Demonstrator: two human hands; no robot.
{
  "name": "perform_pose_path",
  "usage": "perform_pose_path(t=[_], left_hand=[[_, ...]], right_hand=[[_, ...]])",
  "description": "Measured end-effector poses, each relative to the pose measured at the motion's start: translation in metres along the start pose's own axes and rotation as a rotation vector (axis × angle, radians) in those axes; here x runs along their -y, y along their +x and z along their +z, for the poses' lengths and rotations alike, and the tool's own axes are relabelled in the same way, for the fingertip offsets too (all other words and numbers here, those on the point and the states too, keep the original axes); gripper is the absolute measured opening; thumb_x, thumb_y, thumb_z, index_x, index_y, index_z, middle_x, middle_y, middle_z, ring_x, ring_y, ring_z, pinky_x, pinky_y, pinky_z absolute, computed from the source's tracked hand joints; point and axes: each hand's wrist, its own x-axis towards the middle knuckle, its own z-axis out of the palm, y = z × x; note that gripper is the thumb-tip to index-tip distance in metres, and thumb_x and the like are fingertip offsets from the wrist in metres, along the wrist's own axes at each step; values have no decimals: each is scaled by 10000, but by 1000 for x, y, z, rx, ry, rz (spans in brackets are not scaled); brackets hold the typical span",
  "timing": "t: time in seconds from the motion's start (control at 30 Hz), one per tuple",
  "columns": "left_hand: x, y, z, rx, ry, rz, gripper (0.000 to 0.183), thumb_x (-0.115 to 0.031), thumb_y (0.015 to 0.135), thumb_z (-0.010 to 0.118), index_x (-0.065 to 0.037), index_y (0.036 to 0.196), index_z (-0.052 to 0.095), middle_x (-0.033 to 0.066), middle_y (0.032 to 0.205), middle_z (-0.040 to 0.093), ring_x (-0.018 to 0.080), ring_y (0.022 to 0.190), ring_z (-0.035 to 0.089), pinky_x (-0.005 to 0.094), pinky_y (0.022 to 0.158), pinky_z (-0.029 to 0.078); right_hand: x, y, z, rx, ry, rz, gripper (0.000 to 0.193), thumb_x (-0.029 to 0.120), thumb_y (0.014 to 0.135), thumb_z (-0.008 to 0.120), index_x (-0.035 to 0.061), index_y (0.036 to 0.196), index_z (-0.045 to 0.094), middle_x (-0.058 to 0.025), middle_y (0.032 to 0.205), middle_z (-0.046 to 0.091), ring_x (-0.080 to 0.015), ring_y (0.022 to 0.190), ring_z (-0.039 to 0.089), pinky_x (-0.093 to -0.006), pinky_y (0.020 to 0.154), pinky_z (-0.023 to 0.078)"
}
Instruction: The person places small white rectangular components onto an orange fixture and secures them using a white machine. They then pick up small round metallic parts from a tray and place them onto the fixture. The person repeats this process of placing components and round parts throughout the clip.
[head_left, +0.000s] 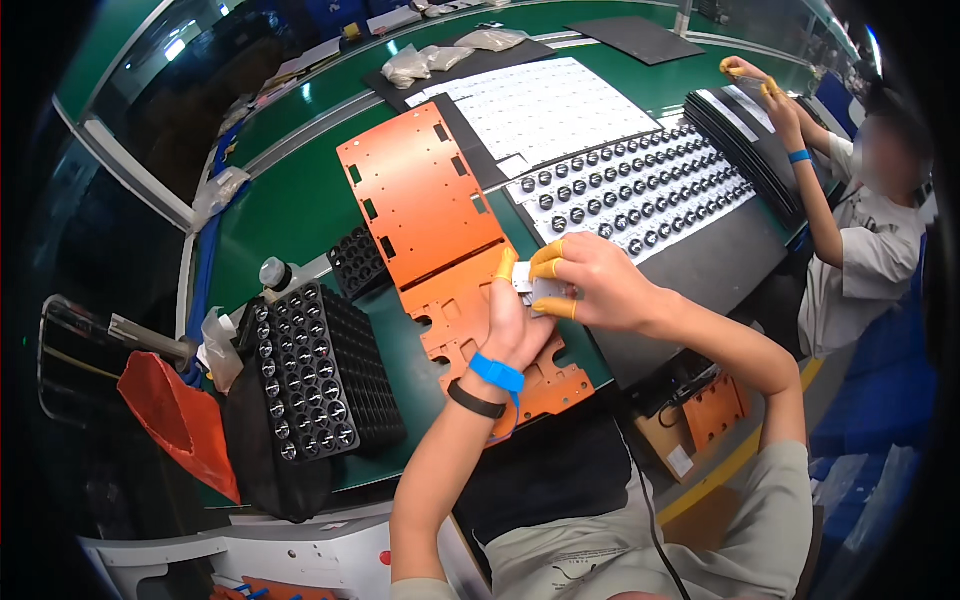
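Note:
Between my two hands is a small flat white-and-grey piece [543, 291], partly hidden by fingers. My left hand [512, 325], with a yellow finger cot on the thumb and a blue band at the wrist, grips it from the left. Yellow-cotted fingers of my right hand [598, 283] pinch it from the right. Both hands are above the lower part of an orange plate [450, 308] with cutouts and notches. Its flat upper part [415, 195], with several slots, extends away from me.
Left stands a stack of black trays [370, 390] with round parts, near a smaller black tray [357, 260] and a bottle [275, 272]. Right lies a white sheet [600, 235] with rows of black round parts. At the far right, a co-worker [865, 220] raises both hands beside stacked black boards [740, 150].

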Motion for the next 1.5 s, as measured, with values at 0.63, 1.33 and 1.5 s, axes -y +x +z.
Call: perform_pose_path(t=[0.63,1.33,1.5], left_hand=[[13,11,-12,136,49,-125,398,-434,1029,396,-108,1170,575,77,988,640,230,800,585,336,701,513],[12,15,-15,1,22,66,488,-392,1032,398,41,1200,545,202,1042,645,300,899,662,421,810,579],[8,13,-13,-26,141,17,481,-410,1016,415,9,1196,569,145,955,656,229,741,623,338,645,532]], right_hand=[[-41,-8,14,81,652,574,201,96,948,599,17,1132,617,-122,1236,591,-181,1090,576,-347,949,481],[236,129,114,57,74,-229,330,302,708,779,-9,708,668,-143,783,628,-293,788,631,-396,697,514],[252,131,110,54,9,-106,168,151,621,734,15,711,693,-146,811,651,-270,814,637,-376,717,483]])
